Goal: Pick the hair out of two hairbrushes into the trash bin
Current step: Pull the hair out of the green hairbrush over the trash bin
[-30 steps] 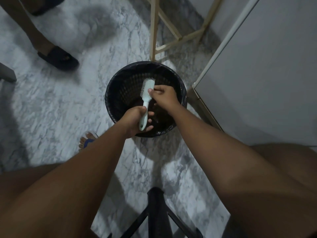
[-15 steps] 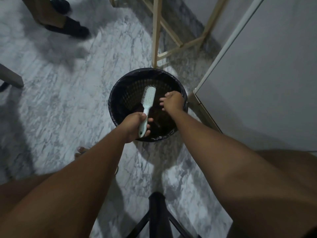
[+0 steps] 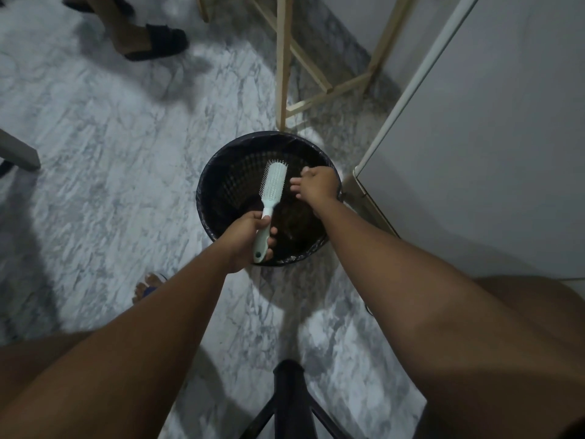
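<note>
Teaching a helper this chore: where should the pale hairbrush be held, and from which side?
Grip the hairbrush by its slim handle, coming from the near end, as the left hand does. The handle points toward the person and the bristled head angles out over the trash bin, free for the right hand.

The right hand (image 3: 318,186) no longer pinches the bristles of the hairbrush (image 3: 274,184) — it now hangs just right of the brush head over the trash bin (image 3: 221,185), fingers loosened — and the sandalled foot (image 3: 155,42) at upper left sits higher in the frame.
</note>
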Available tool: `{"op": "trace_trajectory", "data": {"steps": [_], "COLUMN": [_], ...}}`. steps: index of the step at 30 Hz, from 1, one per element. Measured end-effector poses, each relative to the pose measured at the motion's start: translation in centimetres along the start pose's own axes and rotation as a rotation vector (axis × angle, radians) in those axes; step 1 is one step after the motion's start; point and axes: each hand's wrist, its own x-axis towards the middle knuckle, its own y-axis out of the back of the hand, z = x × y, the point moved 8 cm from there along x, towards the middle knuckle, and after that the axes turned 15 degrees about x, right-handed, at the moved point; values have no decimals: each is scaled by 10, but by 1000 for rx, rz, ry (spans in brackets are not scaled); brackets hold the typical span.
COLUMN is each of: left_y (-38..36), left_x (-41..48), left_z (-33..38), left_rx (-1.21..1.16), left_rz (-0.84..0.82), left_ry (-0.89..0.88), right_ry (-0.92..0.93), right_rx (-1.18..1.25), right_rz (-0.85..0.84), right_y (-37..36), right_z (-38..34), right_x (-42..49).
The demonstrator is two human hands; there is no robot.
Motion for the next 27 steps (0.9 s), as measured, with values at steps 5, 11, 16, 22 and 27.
{"op": "trace_trajectory", "data": {"steps": [5, 11, 16, 22, 27], "left_y": [3, -2, -5, -10, 1], "left_x": [2, 0, -3, -3, -3], "left_z": [-8, -9, -10, -15, -9], "left_rx": [-41, -1, -51, -114, -265], "left_rz": [10, -26, -73, -135, -88], "left_ry": [6, -39, -73, -88, -123], "right_ry": [222, 412, 366, 180, 41], "right_rx": [-292, -567, -566, -173, 35], "right_rz": [-94, -156, -97, -5, -45], "right_y": [-22, -57, -54, -37, -15], "right_z": [-17, -40, -51, -49, -25], "right_x": [-8, -18, -11, 6, -3]}}
